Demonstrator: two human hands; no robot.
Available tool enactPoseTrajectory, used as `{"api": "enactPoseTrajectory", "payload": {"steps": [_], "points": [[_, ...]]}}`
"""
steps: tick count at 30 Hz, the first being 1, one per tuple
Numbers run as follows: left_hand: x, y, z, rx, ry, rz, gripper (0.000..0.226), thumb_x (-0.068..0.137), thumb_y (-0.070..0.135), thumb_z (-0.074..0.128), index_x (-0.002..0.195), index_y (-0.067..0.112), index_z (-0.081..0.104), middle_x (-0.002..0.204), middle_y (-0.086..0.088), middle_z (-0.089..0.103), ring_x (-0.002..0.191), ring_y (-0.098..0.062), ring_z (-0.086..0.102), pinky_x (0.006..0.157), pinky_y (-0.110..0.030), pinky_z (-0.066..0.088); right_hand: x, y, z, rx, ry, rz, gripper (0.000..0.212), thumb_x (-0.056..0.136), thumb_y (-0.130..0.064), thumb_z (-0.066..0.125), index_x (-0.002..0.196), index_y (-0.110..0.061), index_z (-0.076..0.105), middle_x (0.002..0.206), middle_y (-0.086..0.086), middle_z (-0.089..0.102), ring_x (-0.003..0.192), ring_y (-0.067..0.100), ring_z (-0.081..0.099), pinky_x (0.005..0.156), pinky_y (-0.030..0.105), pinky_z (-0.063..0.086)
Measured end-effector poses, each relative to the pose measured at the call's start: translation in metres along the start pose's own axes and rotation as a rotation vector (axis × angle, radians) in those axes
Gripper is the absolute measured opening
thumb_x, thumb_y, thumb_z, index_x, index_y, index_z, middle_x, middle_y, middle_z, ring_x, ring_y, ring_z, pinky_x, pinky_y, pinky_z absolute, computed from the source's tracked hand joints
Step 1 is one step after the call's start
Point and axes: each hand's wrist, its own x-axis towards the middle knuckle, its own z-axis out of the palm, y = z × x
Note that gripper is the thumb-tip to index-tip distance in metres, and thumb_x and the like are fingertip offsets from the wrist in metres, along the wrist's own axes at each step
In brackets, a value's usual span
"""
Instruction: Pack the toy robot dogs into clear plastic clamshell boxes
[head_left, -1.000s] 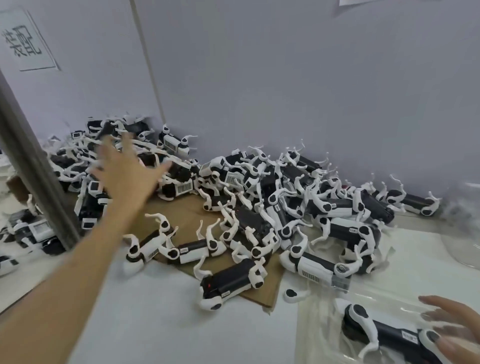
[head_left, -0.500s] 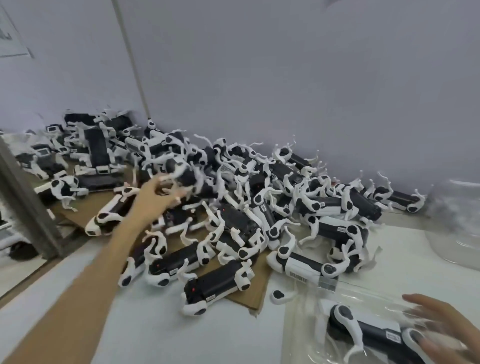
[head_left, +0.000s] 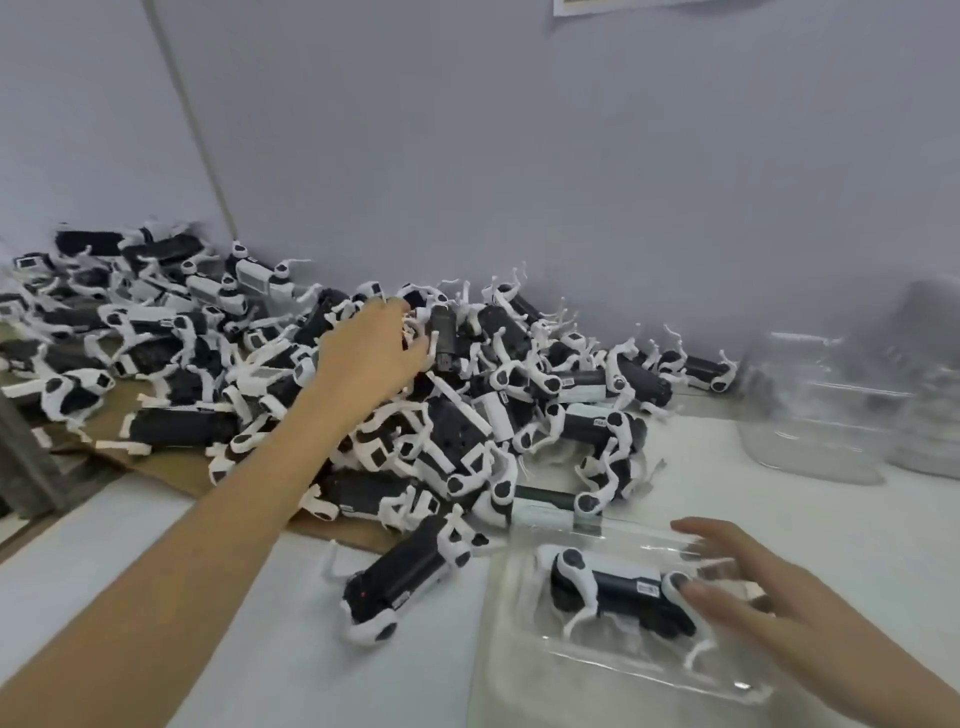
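Wall (head_left: 571, 156): pale grey-lilac, behind the left hand (head_left: 371, 353).
Wall strip (head_left: 192, 119): thin, slanted, up-left of the hand.
Cardboard sheet (head_left: 171, 475): brown, flat, below-left of the hand.
Table (head_left: 291, 649): white, nearer than the hand.
Paper (head_left: 623, 4): on the wall, far above-right.

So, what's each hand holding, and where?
Right hand: nothing, fingers straight over clear plastic clamshell box. Left hand curls into black-and-white toy dog pile; hold unclear.

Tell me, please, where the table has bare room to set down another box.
Bare table lies left of the lone toy dog, and right of the pile before the stacked clear boxes. The cardboard under the pile is crowded.
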Motion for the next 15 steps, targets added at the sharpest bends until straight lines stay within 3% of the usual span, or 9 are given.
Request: {"api": "enactPoseTrajectory", "payload": {"steps": [5,9,12,15], "points": [[-0.121,0.018,-0.02,-0.119,-0.119,0.255,0.066,0.082,0.083,0.031,0.13,0.046,0.055,0.139,0.021,0.053,0.115,-0.007,0.059,0.092,-0.038,0.051,0.0,0.007,-0.015,0.003,-0.081,0.013,0.039,0.078,-0.06,0.065,0.115,-0.066,0.052,0.119,-0.025,0.063,0.109,-0.013,0.057,0.084,0.012,0.048],[-0.2,0.003,0.007,-0.072,-0.164,0.19,0.085,0.071,0.086,0.05,0.146,0.049,0.043,0.158,0.013,0.036,0.133,-0.013,0.048,0.104,-0.044,0.044,0.002,0.012,-0.024,0.025,-0.091,0.037,0.038,0.076,-0.061,0.065,0.111,-0.067,0.053,0.121,-0.022,0.063,0.108,-0.011,0.058,0.084,0.014,0.047],[-0.194,0.008,0.037,-0.106,-0.037,0.288,0.08,0.07,0.06,0.081,0.142,0.036,0.056,0.154,-0.004,0.046,0.109,-0.021,0.067,0.084,-0.044,0.056,0.003,0.017,-0.023,0.019,-0.096,0.044,0.041,0.073,-0.067,0.062,0.112,-0.067,0.052,0.119,-0.026,0.062,0.108,-0.013,0.057,0.088,0.019,0.045],[-0.154,0.029,0.057,-0.074,0.035,0.358,0.069,0.066,0.05,0.088,0.129,0.03,0.068,0.141,-0.007,0.06,0.097,-0.024,0.07,0.068,-0.038,0.059,0.004,0.018,-0.024,0.008,-0.098,0.041,0.042,0.073,-0.07,0.062,0.114,-0.067,0.052,0.117,-0.029,0.062,0.106,-0.015,0.057,0.086,0.018,0.044]]}}
